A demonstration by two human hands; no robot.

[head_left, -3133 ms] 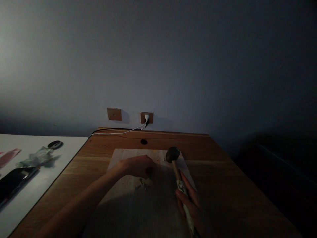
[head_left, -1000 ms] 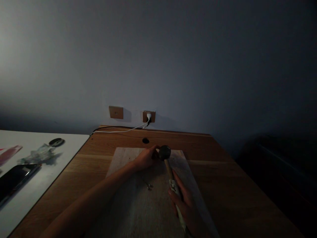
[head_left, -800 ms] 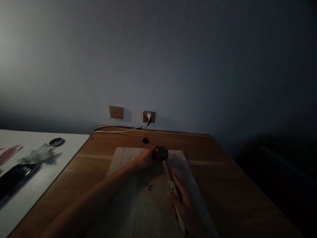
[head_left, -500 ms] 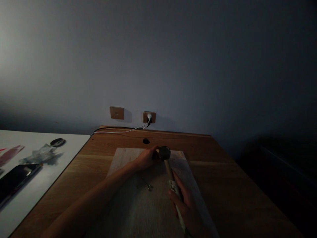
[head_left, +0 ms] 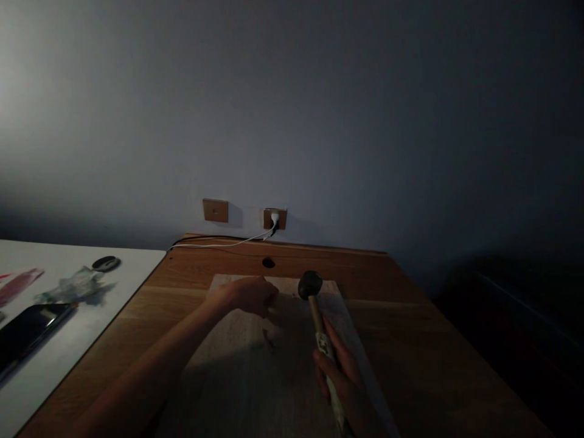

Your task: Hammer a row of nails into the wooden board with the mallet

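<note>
My right hand (head_left: 344,374) is wrapped round the handle of a rubber mallet (head_left: 310,285), its dark head raised over the far right part of a pale wooden board (head_left: 214,359). My left hand (head_left: 255,296) hovers over the far part of the board, left of the mallet head. Its fingers point down and to the right. They are dim and smeared, so whether they pinch anything cannot be made out. Just below them on the board lie small thin metal pieces (head_left: 268,339), perhaps nails, too dark to identify.
The board rests on a brown wooden desk (head_left: 410,340) against a wall. Cables run to a wall socket (head_left: 275,219). A cable hole (head_left: 269,262) pierces the desk. On the white table (head_left: 137,267) at left are a phone (head_left: 39,328), crumpled plastic (head_left: 82,285) and a dark round object (head_left: 106,263).
My left hand has moved left and slightly nearer, away from the mallet head. The mallet has shifted a little to the right, its head tilted differently, still in my right hand.
</note>
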